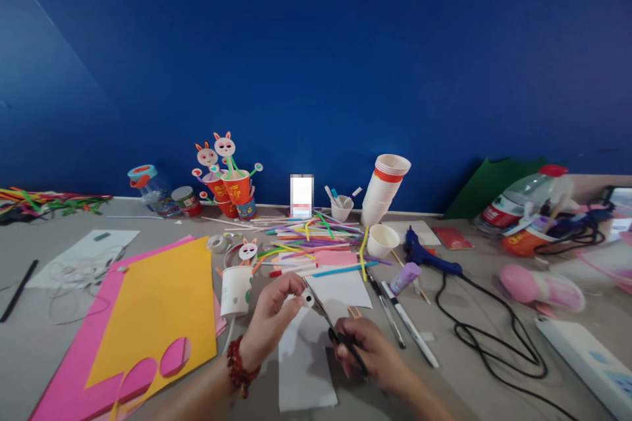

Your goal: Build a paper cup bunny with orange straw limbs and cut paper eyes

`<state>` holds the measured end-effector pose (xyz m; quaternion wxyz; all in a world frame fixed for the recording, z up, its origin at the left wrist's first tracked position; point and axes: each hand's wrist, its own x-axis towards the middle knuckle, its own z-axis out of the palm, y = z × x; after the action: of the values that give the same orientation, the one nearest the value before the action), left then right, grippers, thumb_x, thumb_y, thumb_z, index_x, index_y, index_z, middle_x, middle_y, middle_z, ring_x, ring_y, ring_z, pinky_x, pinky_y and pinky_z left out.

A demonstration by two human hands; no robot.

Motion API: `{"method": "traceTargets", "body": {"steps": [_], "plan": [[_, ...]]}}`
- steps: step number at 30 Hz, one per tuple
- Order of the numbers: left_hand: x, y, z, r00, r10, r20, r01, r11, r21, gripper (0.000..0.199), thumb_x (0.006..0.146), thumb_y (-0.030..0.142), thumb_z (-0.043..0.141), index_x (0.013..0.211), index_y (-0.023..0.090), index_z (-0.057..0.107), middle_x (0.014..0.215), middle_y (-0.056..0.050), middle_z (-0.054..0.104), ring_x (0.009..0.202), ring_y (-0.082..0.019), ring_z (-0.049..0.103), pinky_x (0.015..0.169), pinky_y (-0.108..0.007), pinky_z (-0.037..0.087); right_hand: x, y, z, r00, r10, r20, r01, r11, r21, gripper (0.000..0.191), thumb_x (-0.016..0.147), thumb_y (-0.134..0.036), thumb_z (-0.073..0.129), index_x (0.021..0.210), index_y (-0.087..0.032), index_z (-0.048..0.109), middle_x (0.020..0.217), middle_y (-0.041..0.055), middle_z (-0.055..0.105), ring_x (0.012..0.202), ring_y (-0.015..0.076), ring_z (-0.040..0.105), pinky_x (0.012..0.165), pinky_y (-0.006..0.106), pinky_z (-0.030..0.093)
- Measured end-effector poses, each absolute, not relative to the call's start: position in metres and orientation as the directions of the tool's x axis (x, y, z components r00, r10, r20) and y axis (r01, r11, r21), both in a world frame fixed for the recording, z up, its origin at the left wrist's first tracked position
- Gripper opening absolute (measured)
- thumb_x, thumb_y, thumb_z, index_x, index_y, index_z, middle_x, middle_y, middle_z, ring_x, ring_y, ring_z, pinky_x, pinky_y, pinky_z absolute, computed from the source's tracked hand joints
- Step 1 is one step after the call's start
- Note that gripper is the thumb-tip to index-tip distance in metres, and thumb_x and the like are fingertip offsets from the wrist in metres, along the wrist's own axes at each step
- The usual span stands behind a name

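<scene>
My left hand (280,308), with a red beaded bracelet at the wrist, pinches a small white paper piece (308,300) that bears a black dot. Black-handled scissors (348,347) are gripped in my right hand (371,350), and their blades reach up against the right side of that piece. White paper sheets (306,368) lie on the table below both hands. Just left of my left hand stands a white paper cup (236,291) with a rabbit face (247,250) above it. Pens (409,325) lie to the right of the scissors.
Orange and pink sheets (162,302) with round cut-outs cover the left side. Several coloured pipe cleaners and sticks (316,237) lie at the back. A stack of paper cups (385,191), a blue glue gun (424,256) with a looping black cord, and a power strip (582,358) are on the right.
</scene>
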<state>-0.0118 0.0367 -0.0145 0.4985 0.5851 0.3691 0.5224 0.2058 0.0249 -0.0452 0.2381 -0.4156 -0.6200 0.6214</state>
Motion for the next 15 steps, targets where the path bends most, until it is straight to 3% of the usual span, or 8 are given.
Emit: {"method": "traceTargets", "body": {"steps": [15], "plan": [[-0.0108, 0.0367, -0.0092, 0.149, 0.961, 0.234, -0.106, -0.220, 0.970, 0.021, 0.087, 0.033, 0.063, 0.074, 0.019, 0.053, 0.078, -0.002, 0.056, 0.077, -0.018, 0.050, 0.072, -0.029, 0.040, 0.2063, 0.0256, -0.0483, -0.540, 0.812, -0.220, 0.228, -0.111, -0.967, 0.057, 0.070, -0.076, 0.062, 0.062, -0.021, 0.049, 0.047, -0.0036, 0.053, 0.044, 0.0110, 0.045, 0.044, 0.022, 0.028]]}}
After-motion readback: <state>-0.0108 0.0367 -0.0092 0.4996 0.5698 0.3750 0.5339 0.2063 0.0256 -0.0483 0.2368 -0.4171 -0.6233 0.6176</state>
